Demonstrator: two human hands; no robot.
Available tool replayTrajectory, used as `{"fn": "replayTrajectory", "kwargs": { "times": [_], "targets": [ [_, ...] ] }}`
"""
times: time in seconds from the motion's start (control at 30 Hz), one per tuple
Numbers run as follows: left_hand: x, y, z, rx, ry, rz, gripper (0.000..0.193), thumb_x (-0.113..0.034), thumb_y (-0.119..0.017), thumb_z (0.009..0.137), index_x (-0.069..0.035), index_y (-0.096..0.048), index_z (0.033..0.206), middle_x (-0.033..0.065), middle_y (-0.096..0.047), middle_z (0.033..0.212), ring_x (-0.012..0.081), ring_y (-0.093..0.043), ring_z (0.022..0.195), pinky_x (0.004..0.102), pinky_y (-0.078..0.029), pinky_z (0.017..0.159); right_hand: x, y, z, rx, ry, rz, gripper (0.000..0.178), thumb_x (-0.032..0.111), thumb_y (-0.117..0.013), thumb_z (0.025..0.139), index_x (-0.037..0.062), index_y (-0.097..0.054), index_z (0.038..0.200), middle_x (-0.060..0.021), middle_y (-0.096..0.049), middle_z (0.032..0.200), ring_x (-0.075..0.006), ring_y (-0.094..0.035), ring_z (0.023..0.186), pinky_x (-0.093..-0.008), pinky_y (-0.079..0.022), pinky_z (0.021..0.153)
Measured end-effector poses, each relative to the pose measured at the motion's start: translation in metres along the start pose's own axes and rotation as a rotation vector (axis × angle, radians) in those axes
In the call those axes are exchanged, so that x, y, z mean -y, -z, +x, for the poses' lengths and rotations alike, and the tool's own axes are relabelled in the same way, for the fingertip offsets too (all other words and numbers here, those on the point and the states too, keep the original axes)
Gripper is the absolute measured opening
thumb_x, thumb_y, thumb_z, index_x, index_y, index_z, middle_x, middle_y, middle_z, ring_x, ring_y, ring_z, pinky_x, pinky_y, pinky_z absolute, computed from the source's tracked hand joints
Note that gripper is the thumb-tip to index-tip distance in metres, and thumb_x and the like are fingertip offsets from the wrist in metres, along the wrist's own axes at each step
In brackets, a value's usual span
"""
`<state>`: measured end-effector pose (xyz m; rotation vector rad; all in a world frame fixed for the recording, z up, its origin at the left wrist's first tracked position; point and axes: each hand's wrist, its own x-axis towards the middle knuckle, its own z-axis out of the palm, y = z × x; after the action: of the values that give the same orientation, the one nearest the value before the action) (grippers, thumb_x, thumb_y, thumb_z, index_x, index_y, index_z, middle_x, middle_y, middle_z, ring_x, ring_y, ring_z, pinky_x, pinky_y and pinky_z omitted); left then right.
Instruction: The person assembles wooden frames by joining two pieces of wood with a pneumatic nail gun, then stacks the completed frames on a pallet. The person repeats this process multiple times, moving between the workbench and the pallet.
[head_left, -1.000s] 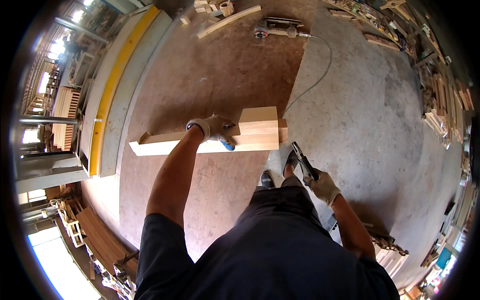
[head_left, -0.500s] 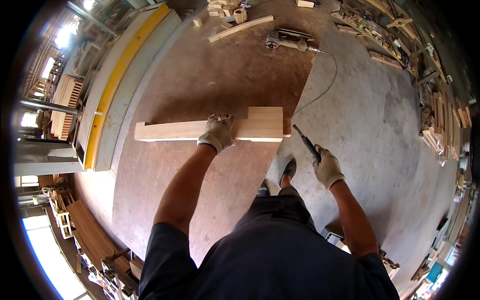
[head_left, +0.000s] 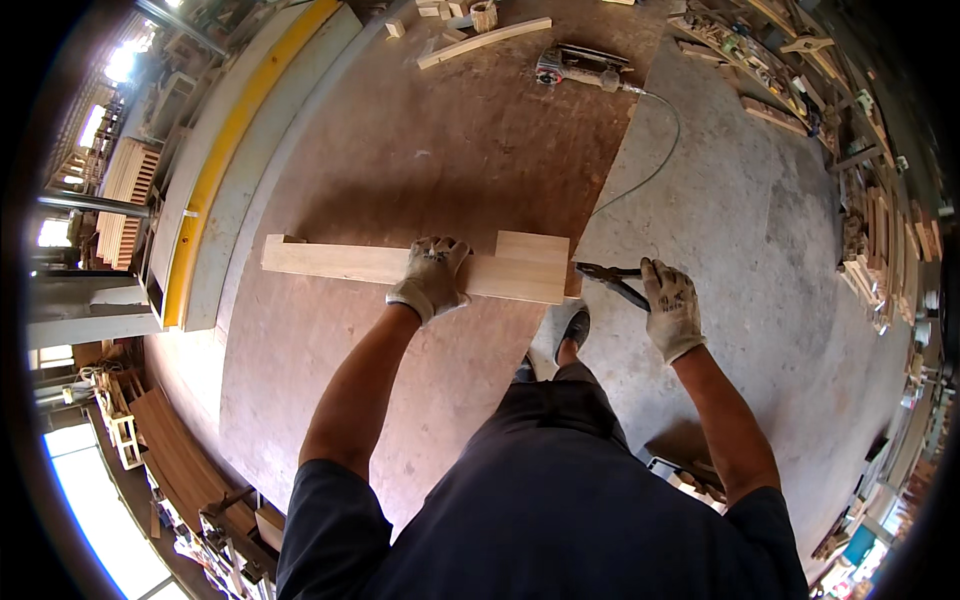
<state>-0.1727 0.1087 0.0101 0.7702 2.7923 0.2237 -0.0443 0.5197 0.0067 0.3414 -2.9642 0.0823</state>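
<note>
A long pale timber piece (head_left: pixel 340 264) lies crosswise over the brown worktop, with a small raised lip at its left end. Its right end has a wider, block-like part (head_left: pixel 533 249), beside a narrow darker strip of wood (head_left: pixel 573 281). My gloved left hand (head_left: pixel 432 275) is closed over the timber's middle, fingers over its far edge. In my gloved right hand (head_left: pixel 672 308) is a pair of dark pliers (head_left: pixel 620 282), handles spread. Their jaws point left, close to the timber's right end; whether they touch it I cannot tell.
A pneumatic nailer (head_left: pixel 585 68) lies farther off on the brown worktop (head_left: pixel 400 180), its hose (head_left: pixel 672 145) curving back. Beyond are a curved wood strip (head_left: pixel 485 42) and several small blocks. A yellow-striped beam (head_left: pixel 215 180) stands left; stacked lumber (head_left: pixel 875 245) lines the right.
The pliers have turned, so their two handles now show apart, and my right hand has risen slightly. The timber's right end has tilted a little nearer to me, my left hand still on it.
</note>
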Motion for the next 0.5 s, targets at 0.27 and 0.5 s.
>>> {"fn": "replayTrajectory", "kwargs": {
  "times": [0.27, 0.5],
  "targets": [
    [-0.002, 0.003, 0.002, 0.077, 0.015, 0.030, 0.077, -0.041, -0.089, 0.067, -0.015, -0.057, 0.132, 0.0142, -0.059, 0.134, 0.0372, -0.048, 0.135, 0.0507, -0.031, 0.117, 0.005, -0.004, 0.006, 0.063, 0.035, -0.197, 0.064, 0.007, -0.058, 0.087, 0.0029, -0.048, 0.150, -0.0179, -0.053, 0.145, -0.0342, -0.054, 0.124, -0.0491, -0.040, 0.113],
    [-0.003, 0.005, 0.001, 0.087, 0.015, 0.032, 0.077, -0.040, -0.089, 0.068, -0.014, -0.057, 0.134, 0.0141, -0.059, 0.135, 0.0375, -0.048, 0.135, 0.0504, -0.032, 0.116, 0.006, -0.015, 0.009, 0.077, 0.055, -0.344, 0.061, 0.017, -0.059, 0.090, 0.0059, -0.047, 0.150, -0.0109, -0.056, 0.129, -0.0263, -0.055, 0.113, -0.0461, -0.045, 0.105]
  ]
}}
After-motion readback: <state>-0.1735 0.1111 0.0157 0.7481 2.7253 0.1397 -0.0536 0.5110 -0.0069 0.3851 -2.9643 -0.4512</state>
